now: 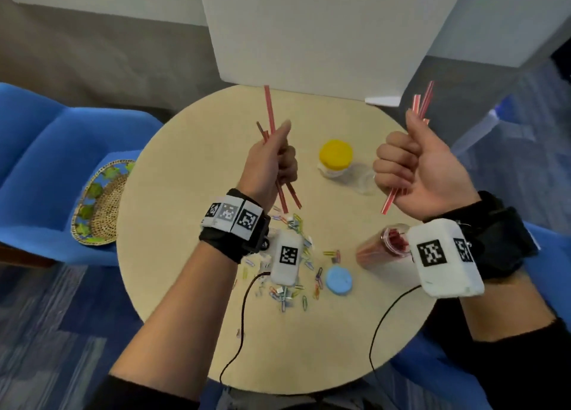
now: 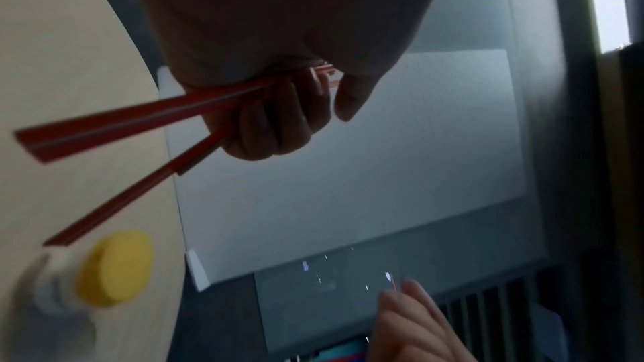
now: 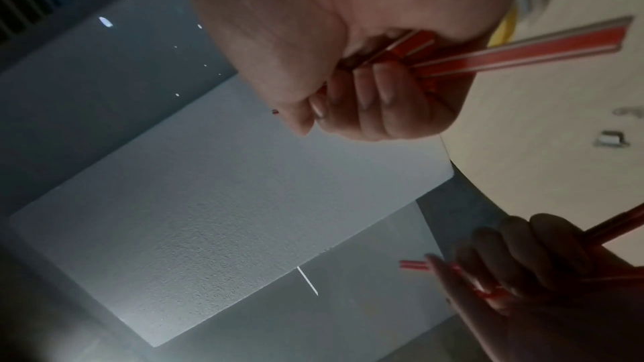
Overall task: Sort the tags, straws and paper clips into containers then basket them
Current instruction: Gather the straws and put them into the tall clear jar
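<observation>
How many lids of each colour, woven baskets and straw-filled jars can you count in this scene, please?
Yellow lid: 1
Blue lid: 1
Woven basket: 1
Jar holding straws: 1
Total: 4

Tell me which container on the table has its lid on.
The yellow-lidded jar at the far middle. The straw jar near the right wrist lies open on its side, and a blue lid sits loose among the paper clips.
</observation>
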{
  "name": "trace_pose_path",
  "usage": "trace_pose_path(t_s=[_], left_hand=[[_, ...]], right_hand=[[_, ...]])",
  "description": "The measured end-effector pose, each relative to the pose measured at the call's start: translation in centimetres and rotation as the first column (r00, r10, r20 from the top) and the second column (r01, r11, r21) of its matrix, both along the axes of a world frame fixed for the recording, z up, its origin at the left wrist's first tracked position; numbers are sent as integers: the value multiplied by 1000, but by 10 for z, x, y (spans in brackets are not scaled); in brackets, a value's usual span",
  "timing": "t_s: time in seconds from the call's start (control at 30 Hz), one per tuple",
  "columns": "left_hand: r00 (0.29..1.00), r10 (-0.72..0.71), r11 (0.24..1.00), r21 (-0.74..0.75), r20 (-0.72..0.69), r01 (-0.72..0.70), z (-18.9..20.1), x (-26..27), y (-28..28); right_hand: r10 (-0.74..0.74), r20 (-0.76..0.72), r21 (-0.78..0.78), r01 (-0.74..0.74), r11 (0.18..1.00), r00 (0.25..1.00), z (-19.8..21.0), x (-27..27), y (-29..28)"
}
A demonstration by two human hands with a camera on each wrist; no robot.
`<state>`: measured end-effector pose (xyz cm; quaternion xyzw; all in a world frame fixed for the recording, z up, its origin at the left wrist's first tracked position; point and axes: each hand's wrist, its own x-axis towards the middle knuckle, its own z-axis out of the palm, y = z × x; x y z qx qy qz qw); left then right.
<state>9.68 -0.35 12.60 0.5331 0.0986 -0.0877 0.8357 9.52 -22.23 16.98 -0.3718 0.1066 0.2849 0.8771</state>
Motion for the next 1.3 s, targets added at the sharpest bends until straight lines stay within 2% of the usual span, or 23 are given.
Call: trace_pose_path(t_s=[0.07,0.2,0.33,0.43,0.57,0.67,0.8,0.9,0.97,1.1,1.2,1.3], left_hand=[[999,-37,999,27,18,36,4,-6,-36],[1000,32,999,-37,-1,-32,4,-15,-101],[999,53,993,-106,12,-51,3,-20,-146],[998,63,989,-134,24,-59,3,-19,-169],[994,76,988,-142,74,-65,-4,-19,-184],[990,71,995,-73,119,-63,-21,-25,-191],[983,-5,997,74,182,-9,-46,-37,-199],[984,-59,978,207,166,23,-63,-43,-203],[980,-107,949,311,165,51,-74,-48,-203],[929,-274,817,571,250,88,-86,-57,-197],[888,-326,759,650,325,40,-88,-58,-194],[883,-292,748,664,368,-29,-91,-58,-194]], right_hand=[[-38,15,-63,39,997,999,-1,-9,-25],[-91,95,-224,111,968,991,-18,-25,-58],[-51,155,-384,108,917,987,-39,-37,-71],[-28,154,-412,90,907,988,-45,-44,-81],[-77,152,-379,130,916,985,-47,-46,-106],[-138,142,-359,181,916,980,-48,-46,-126],[-173,133,-366,211,907,976,-53,-47,-143],[-181,121,-377,214,901,976,-60,-48,-146],[-181,117,-385,213,898,976,-62,-49,-145],[-192,114,-377,221,900,975,-69,-49,-146],[-188,113,-366,216,905,976,-71,-49,-146],[-178,114,-360,208,910,977,-72,-49,-146]])
